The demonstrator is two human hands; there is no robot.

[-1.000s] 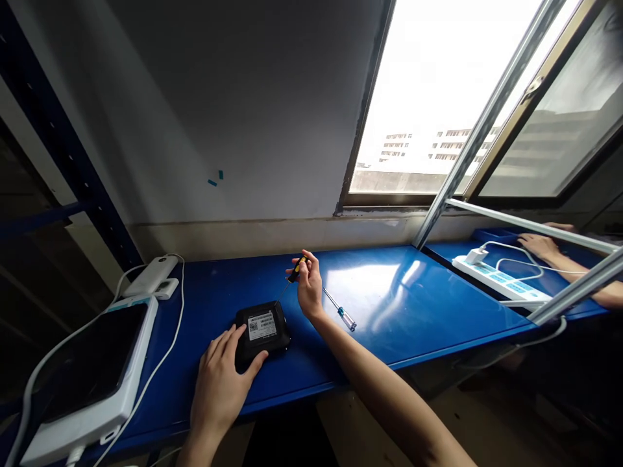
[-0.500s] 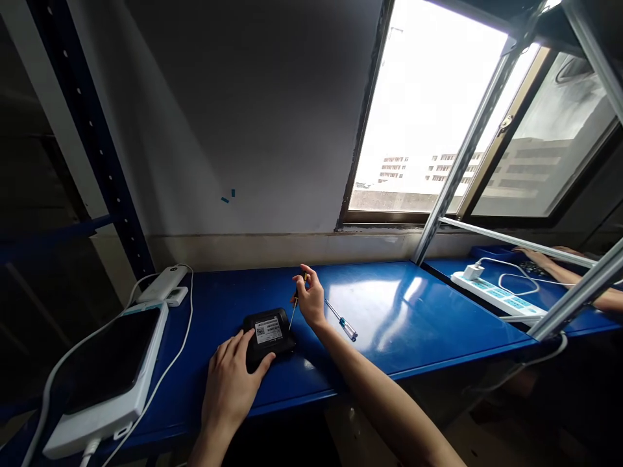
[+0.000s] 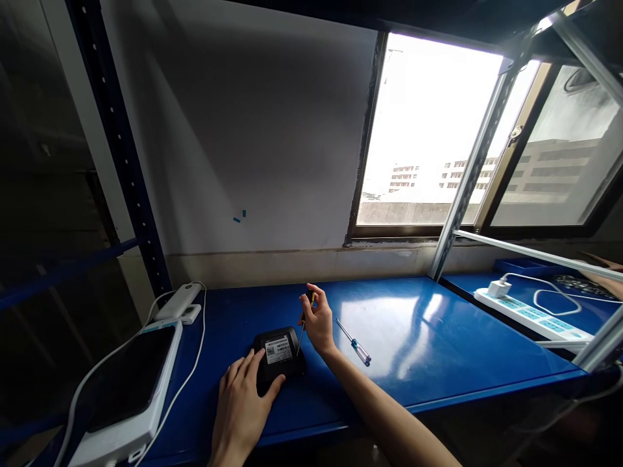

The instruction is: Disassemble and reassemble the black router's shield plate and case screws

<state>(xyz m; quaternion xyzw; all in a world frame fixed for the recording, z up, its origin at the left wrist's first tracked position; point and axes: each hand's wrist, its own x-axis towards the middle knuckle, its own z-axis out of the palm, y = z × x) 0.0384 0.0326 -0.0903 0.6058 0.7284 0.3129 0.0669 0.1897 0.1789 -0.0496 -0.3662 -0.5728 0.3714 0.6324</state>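
Note:
A black box-shaped device (image 3: 288,371) with a white printed label (image 3: 278,351) lies label side up on the blue tabletop. My left hand (image 3: 244,394) rests along its near left side, thumb and fingers spread apart against it. In my right hand (image 3: 318,323) is a screwdriver (image 3: 310,298) with a black and yellow handle, held steeply. Its thin shaft points down to the device's right edge; whether the tip sits in a screw is too small to tell. Right of that hand lies a second screwdriver (image 3: 359,350) with a clear blue handle.
At the left stand a phone (image 3: 134,376) on a white power strip, a white adapter and loose white cables. Beyond a metal shelf post (image 3: 467,175) lie another power strip (image 3: 530,316) and a blue tray (image 3: 528,266). Part of another person's arm (image 3: 606,280) shows at the far right.
The view has tilted up and shifted left, so everything sits lower and further right. My right hand stays on the screwdriver, my left on the device. The other person's arm has moved mostly out of view.

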